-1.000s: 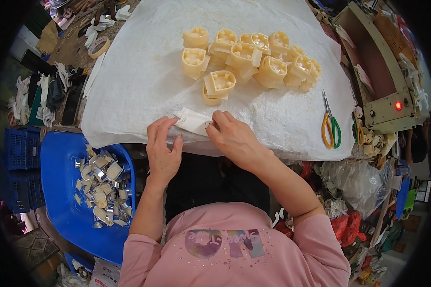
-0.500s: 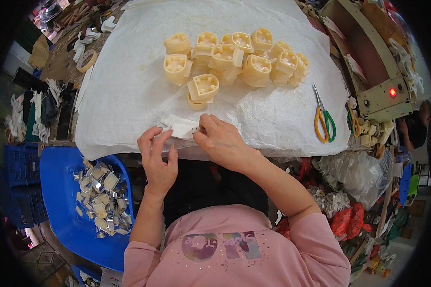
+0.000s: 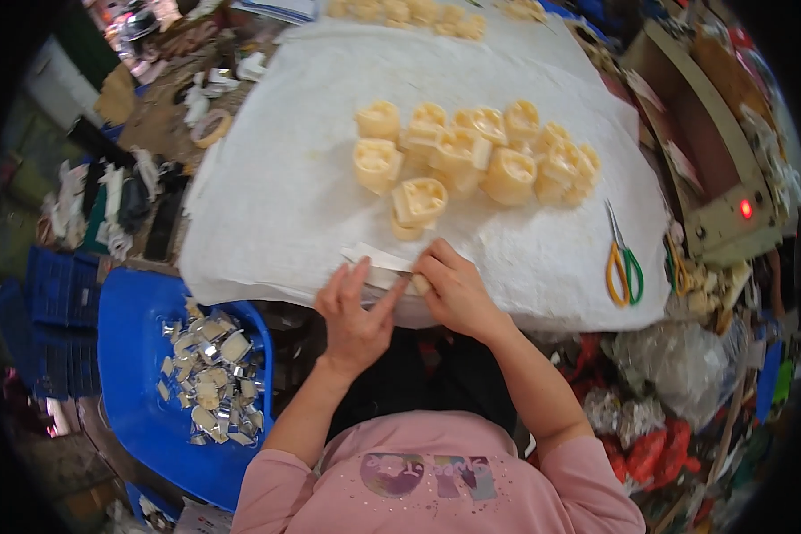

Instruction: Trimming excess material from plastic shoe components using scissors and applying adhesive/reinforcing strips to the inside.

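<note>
At the table's near edge, both hands meet over a few thin white strips [image 3: 378,259] that look like paper or cloth. My left hand [image 3: 356,322] has its fingers on the near strip, its thumb reaching toward my right hand. Closed in a pinch, my right hand [image 3: 458,294] grips something small and pale at the strips' right end, mostly hidden by the fingers. Just beyond stand cream, cup-like moulded pieces [image 3: 420,201] with small knobs inside, several of them stacked or leaning together.
Scissors [image 3: 625,267] with orange and green handles lie at right on the white cloth [image 3: 276,178]. A beige metal box [image 3: 730,222] with a lit red lamp stands beyond them. A blue bin [image 3: 133,356] of small silvery and cream parts is at left, below a tape roll [image 3: 211,128].
The whole view has shifted, showing more cream pieces at the far end. My left hand has moved in to the strips, closer to my right hand, which still pinches there.
</note>
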Demonstrator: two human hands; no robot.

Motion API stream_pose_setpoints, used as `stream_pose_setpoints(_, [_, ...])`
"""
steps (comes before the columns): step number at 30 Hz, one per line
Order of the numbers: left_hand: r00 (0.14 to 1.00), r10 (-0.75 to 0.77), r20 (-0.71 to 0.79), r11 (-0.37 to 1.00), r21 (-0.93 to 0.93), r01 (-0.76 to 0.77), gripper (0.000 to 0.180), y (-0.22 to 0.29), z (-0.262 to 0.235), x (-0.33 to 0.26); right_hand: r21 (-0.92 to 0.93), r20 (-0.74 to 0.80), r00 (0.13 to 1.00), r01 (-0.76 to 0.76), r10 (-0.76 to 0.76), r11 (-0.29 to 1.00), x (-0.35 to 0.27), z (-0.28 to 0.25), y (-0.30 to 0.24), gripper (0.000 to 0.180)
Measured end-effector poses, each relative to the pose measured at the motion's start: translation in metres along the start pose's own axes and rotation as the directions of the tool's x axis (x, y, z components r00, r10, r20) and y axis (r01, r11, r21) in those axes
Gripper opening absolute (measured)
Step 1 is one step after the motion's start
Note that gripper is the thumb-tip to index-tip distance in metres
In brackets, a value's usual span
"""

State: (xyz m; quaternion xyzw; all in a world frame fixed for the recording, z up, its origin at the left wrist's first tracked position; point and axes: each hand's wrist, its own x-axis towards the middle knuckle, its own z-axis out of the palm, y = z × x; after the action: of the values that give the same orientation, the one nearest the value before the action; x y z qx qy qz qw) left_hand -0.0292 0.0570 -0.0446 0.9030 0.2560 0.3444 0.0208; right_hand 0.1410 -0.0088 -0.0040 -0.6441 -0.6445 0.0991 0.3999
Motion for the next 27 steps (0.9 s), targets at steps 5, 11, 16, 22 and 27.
stream_pose_setpoints(5, [1.0, -0.012, -0.007, 1.0, -0.008, 0.012, 0.05, 0.005, 0.002, -0.008, 0.085, -0.016, 0.995, -0.094, 0.095, 0.992, -0.008, 0.0, 0.003, 0.014])
stream_pose_setpoints(11, [0.998, -0.054, -0.023, 0.996, -0.071, 0.052, 0.042, 0.011, -0.003, -0.001, 0.32, -0.256, 0.947, -0.107, 0.194, 0.941, -0.028, 0.006, 0.016, 0.011])
stream_pose_setpoints(16, [0.997, 0.025, 0.068, 0.984, -0.176, -0.012, 0.043, -0.001, 0.002, 0.01, 0.756, -0.504, 0.62, -0.021, 0.602, 0.655, -0.051, -0.022, 0.036, 0.011])
stream_pose_setpoints(22, [0.986, 0.102, 0.131, 0.978, -0.195, -0.075, 0.048, -0.012, -0.012, 0.008, 0.558, -0.69, 0.568, 0.025, 0.448, 0.829, -0.042, -0.072, 0.015, 0.009])
stream_pose_setpoints(27, [0.992, 0.049, 0.12, 0.966, -0.259, -0.017, 0.049, 0.016, -0.029, 0.033, -0.15, -0.631, 0.77, -0.007, -0.091, 0.989, -0.042, -0.087, -0.013, 0.019])
